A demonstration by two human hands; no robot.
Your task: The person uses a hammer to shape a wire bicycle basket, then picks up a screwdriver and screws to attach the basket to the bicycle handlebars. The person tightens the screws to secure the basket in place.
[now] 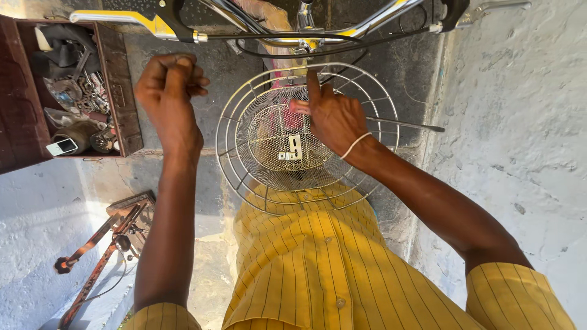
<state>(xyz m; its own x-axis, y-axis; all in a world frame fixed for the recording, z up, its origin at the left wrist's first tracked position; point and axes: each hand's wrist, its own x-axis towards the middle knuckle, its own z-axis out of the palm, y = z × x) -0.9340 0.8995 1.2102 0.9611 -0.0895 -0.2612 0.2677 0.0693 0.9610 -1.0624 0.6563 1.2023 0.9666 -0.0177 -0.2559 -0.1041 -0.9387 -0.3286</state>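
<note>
A round wire basket is seen from above, fixed at the front of a bicycle, just under the handlebar. The basket is made of thin silver rings on the outside and fine mesh at the bottom. A small metal plate with holes is seen on the mesh floor, and nothing else can be made out lying inside it. The right hand is held over the basket, with the first finger pointed up toward the handlebar. A long thin tool with a pale pink handle is gripped in this hand, and its metal rod is seen sticking out to the right, across the basket rim. A white band is worn on that wrist. The left hand is raised to the left of the basket, apart from it, with the fingers curled in; whether something small is pinched in it cannot be told. At the far left an open, rusty toolbox is seen. It is filled with many small metal parts, dark scraps, a round tin and a small white and blue object. A rusty metal tool is seen on the ground below it.
</note>
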